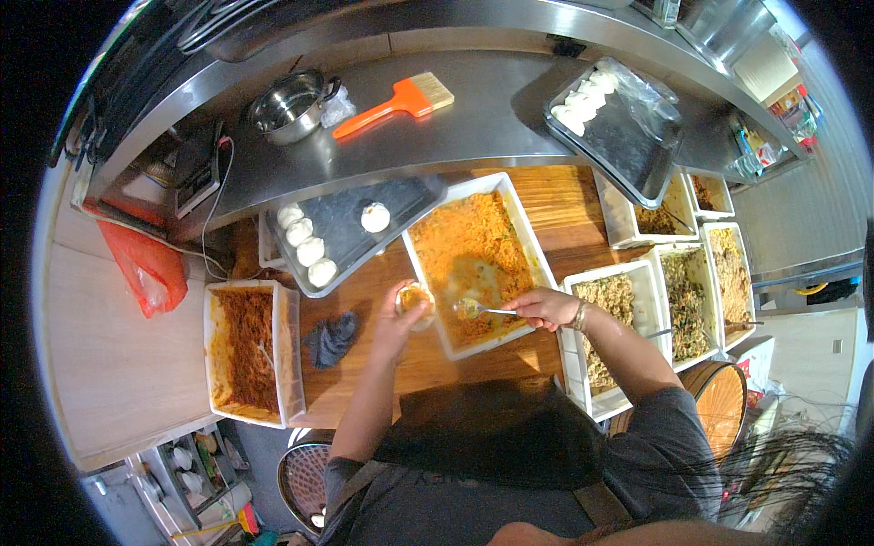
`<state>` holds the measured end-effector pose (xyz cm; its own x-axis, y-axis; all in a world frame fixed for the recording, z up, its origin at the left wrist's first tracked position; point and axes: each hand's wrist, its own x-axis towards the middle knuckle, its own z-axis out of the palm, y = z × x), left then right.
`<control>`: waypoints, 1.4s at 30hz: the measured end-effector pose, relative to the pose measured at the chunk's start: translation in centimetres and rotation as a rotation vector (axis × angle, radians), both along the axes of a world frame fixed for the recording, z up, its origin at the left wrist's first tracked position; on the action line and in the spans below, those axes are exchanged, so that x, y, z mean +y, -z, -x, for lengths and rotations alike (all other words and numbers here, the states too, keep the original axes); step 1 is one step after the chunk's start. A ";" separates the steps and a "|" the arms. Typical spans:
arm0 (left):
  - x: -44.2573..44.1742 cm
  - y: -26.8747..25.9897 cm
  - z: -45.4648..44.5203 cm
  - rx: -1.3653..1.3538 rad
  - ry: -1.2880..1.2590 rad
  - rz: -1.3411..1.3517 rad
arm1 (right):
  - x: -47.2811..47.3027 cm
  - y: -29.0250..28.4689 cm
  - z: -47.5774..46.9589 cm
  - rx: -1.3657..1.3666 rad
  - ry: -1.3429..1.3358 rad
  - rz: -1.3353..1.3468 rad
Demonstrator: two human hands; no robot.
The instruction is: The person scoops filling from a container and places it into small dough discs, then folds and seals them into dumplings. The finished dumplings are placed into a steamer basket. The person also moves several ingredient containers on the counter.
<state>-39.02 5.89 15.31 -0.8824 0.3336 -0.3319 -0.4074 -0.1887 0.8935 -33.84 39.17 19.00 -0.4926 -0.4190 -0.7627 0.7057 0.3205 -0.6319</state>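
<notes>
My left hand [396, 317] holds a round dough wrapper [414, 307] with orange filling on it, just left of a white plastic tub [450, 350]. Orange shredded filling [471, 239] covers much of that tub's bottom. In my right hand [546, 308] is the handle of a metal spoon [495, 311]; its bowl is over the near part of the tub, with some filling on it. Up and to the left, a dark metal tray [355, 252] bears several white filled buns [311, 252], most in a row along its left side and one apart.
A tub of dark red-brown filling [249, 348] and a crumpled dark cloth [332, 339] are at left. Several filling tubs [608, 300] stand at right. The steel shelf [491, 123] beyond holds a pot [290, 106], an orange-handled brush [403, 102] and a second tray [614, 143], which juts over its edge.
</notes>
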 end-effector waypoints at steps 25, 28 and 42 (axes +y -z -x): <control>6.2 -2.4 -2.4 -0.087 0.007 -0.413 | -7.5 -1.5 -3.7 0.449 0.625 0.386; 6.3 -2.8 -2.6 -0.071 -0.002 -0.402 | -9.3 -1.5 -3.1 0.085 0.839 0.553; 6.5 -3.8 -3.5 -0.154 -0.061 -0.414 | -10.0 -0.6 -3.6 0.469 0.794 0.207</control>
